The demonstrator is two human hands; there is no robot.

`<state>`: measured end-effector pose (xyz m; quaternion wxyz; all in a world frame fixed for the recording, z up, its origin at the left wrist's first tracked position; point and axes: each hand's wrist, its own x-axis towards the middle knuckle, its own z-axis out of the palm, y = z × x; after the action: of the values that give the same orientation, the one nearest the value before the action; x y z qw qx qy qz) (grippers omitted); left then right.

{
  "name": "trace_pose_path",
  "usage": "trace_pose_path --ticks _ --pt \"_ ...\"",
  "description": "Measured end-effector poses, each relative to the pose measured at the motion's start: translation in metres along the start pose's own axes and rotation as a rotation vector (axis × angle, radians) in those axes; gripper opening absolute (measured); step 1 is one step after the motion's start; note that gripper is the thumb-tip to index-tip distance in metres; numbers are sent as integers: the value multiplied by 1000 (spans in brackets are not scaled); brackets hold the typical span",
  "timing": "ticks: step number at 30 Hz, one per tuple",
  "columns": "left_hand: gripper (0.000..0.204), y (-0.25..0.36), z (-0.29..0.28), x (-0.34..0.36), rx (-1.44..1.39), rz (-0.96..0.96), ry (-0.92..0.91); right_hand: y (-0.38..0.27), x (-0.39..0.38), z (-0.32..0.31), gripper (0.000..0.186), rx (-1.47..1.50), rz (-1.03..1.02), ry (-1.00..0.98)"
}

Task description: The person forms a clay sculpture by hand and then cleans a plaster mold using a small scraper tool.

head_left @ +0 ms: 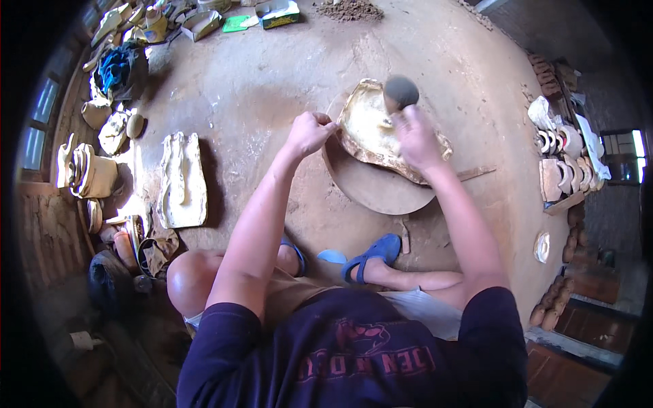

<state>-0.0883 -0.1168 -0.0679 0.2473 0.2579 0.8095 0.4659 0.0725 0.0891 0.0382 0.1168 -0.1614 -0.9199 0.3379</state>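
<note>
A plaster mould [371, 129], cream-coloured with a brown, uneven rim and a hollow, bright inside, rests on a round grey-brown disc [377, 187]. At the mould's left edge my left hand [311, 132] is closed, thumb and fingers pinched against the rim. My right hand [416, 139] is over the mould's right part, closed and somewhat blurred. From it a dark, rounded pouch-like thing [400, 93] sticks out away from me, its narrow end at my fingers; its exact kind is unclear. A flat wooden strip [477, 173] shows to the right of the disc.
A second long mould [182, 180] lies on the floor at left. A small handled tool [405, 236] is near my blue sandal [374, 256]. Pots and moulds [92, 170] line the left wall; clay pieces [568, 166] are stacked at right. Boxes [277, 12] stand at the far side.
</note>
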Motion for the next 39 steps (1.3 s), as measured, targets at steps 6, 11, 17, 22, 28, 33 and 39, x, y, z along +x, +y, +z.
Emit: trace_pose_path --ticks 6,11,17,22,28,33,39 --pt "43 -1 -3 -1 42 -40 64 -6 9 1 33 -320 -158 -273" --pt "44 -13 3 6 -34 -21 140 -8 -16 18 26 -388 -156 -229" --pt "50 -3 5 5 -42 42 82 -10 -28 5 20 -520 -568 104" --pt "52 -6 7 0 -252 38 -170 2 -50 -3 18 -631 -431 -210" --pt "57 2 1 -11 -126 24 -343 -14 -62 -11 16 -525 -478 77" --pt "75 37 -1 -24 152 81 -403 24 -113 -21 18 -565 -324 -376" --pt "75 48 46 -28 359 48 -268 11 -122 -55 22 -513 -213 148"
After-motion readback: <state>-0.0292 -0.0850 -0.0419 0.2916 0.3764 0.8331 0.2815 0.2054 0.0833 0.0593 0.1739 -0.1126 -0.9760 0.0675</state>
